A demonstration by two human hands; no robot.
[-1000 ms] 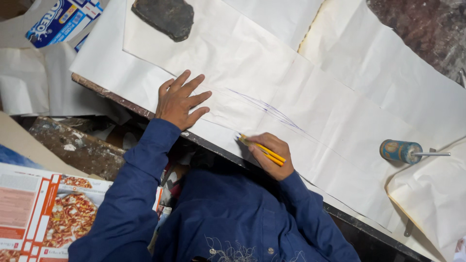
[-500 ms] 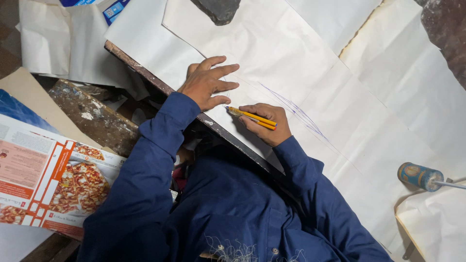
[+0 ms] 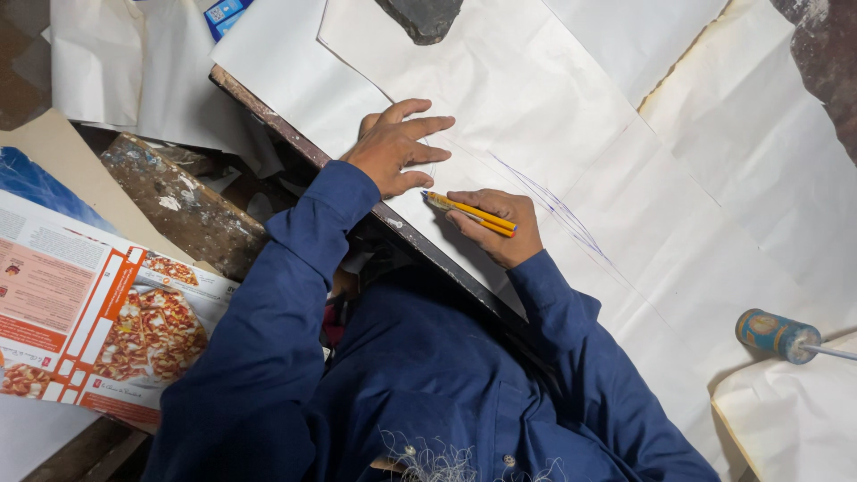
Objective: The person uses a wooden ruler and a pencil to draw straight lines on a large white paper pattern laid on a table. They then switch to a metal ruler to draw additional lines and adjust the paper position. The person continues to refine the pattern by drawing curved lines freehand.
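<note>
My left hand (image 3: 395, 147) lies flat, fingers spread, on a large white paper sheet (image 3: 527, 116) that covers a wooden board (image 3: 268, 112). My right hand (image 3: 497, 227) grips a yellow utility knife (image 3: 471, 212), its tip pointing left and resting on the paper just below my left fingers. A thin blue pen line (image 3: 553, 207) runs diagonally across the paper to the right of my right hand. Both arms are in dark blue sleeves.
A dark flat stone (image 3: 424, 16) weighs the paper at the top. A blue-handled tool (image 3: 778, 335) lies on paper at the right. A printed pizza carton (image 3: 98, 326) lies flat at the lower left, beside a paint-spattered plank (image 3: 178, 201). More white sheets (image 3: 116, 71) hang at the upper left.
The view has shifted. My left hand stays flat on the paper, and my right hand with the knife has drawn in close beside it.
</note>
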